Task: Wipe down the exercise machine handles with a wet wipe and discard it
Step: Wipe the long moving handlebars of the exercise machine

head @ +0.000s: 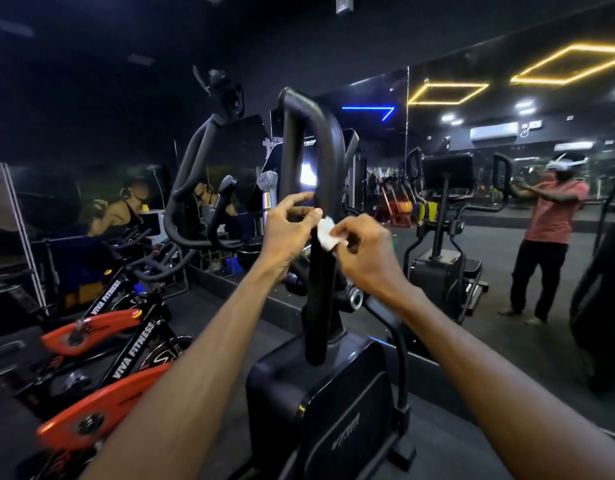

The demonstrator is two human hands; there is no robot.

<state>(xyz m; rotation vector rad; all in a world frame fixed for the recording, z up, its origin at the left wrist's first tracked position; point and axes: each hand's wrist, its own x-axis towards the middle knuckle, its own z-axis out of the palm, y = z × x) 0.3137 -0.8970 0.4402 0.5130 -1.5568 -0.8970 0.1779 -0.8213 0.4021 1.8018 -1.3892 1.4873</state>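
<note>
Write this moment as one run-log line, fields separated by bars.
stage: wiping | right hand: pinches wet wipe against handle | left hand: grips handle | discard: not yet done

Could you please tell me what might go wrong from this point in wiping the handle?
1. The wet wipe is only a small wad pinched by the right hand, so it may slip and fall.
2. It touches just one spot on the tall looped handle; the upper curve could be missed.
3. The left hand holds the handle bare, perhaps re-soiling wiped areas.
</note>
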